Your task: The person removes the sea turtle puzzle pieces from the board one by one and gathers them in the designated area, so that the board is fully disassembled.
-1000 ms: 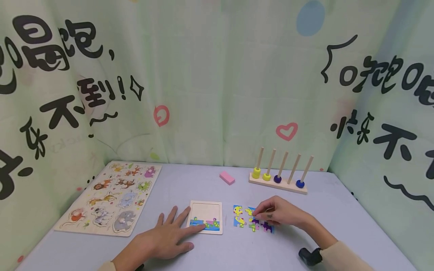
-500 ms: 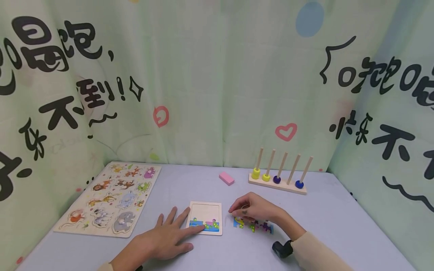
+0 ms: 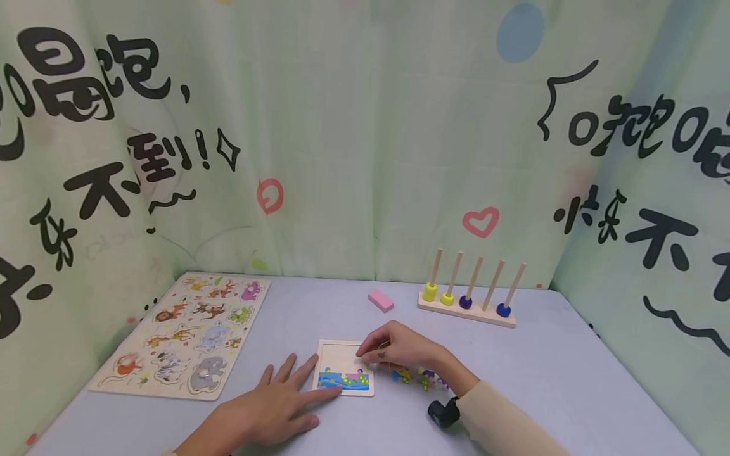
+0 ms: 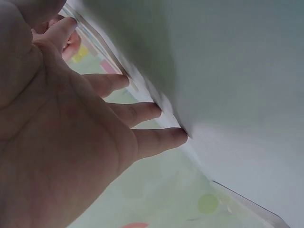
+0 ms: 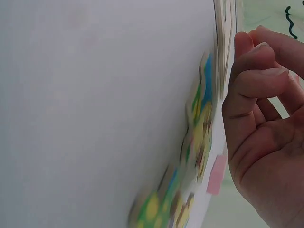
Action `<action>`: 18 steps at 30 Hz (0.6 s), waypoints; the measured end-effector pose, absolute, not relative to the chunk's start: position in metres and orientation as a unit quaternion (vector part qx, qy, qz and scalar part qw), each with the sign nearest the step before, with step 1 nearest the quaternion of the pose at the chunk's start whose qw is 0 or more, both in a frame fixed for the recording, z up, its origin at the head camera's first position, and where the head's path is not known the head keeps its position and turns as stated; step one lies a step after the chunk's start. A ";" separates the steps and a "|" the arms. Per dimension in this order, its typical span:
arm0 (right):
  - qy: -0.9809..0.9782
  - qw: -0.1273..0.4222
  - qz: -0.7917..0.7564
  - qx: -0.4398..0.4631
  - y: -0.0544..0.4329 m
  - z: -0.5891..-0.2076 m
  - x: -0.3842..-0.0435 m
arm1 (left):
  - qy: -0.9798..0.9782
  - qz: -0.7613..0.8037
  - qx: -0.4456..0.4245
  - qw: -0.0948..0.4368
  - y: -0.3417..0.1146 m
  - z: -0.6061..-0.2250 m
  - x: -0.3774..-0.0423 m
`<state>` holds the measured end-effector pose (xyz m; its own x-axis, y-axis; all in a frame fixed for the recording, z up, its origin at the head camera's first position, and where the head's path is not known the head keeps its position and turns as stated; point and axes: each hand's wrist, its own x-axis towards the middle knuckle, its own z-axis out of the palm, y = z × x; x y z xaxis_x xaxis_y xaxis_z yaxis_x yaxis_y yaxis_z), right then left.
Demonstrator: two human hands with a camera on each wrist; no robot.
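A small wooden puzzle tray (image 3: pixel 338 352) holds a blue, green and pink strip of fitted pieces (image 3: pixel 345 379) along its near side. My left hand (image 3: pixel 265 405) lies spread beside it, one fingertip touching its near edge. In the left wrist view the left fingers (image 4: pixel 159 141) are straight, their tips against the table. My right hand (image 3: pixel 402 347) is over the tray's right edge, thumb and fingertips pinched together as if on a puzzle piece, which is hidden. Beneath and beside that hand lie loose puzzle pieces (image 3: pixel 426 380), partly covered; several pieces (image 5: pixel 202 128) also show in the right wrist view.
A large animal puzzle board (image 3: pixel 188 335) lies at the left. Behind the tray is a pink block (image 3: pixel 381 301). A peg stand (image 3: pixel 464 310) with yellow and blue beads stands at the back right. Printed curtains (image 3: pixel 342 139) enclose the table.
My right hand has moved left from the loose pieces to the tray's right side, fingertips still together. The left hand has shifted slightly toward the tray's near edge.
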<state>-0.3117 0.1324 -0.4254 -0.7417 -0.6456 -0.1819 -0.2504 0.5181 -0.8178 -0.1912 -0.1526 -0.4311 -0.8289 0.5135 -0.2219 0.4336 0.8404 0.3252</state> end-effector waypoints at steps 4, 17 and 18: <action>0.833 0.252 -0.413 -0.270 0.116 -0.426 -0.312 | 0.947 0.130 0.251 0.155 -0.154 -0.430 -0.188; 0.829 0.265 -0.385 -0.307 0.077 -0.430 -0.314 | 0.946 0.123 0.249 0.166 -0.156 -0.431 -0.184; 0.829 0.265 -0.382 -0.310 0.075 -0.430 -0.314 | 0.946 0.123 0.248 0.168 -0.156 -0.431 -0.184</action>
<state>-0.3139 0.0749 -0.4300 -0.6679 -0.7162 -0.2024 -0.3112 0.5158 -0.7982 -0.1838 -0.1560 -0.4309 -0.8208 0.5105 -0.2564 0.4281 0.8468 0.3156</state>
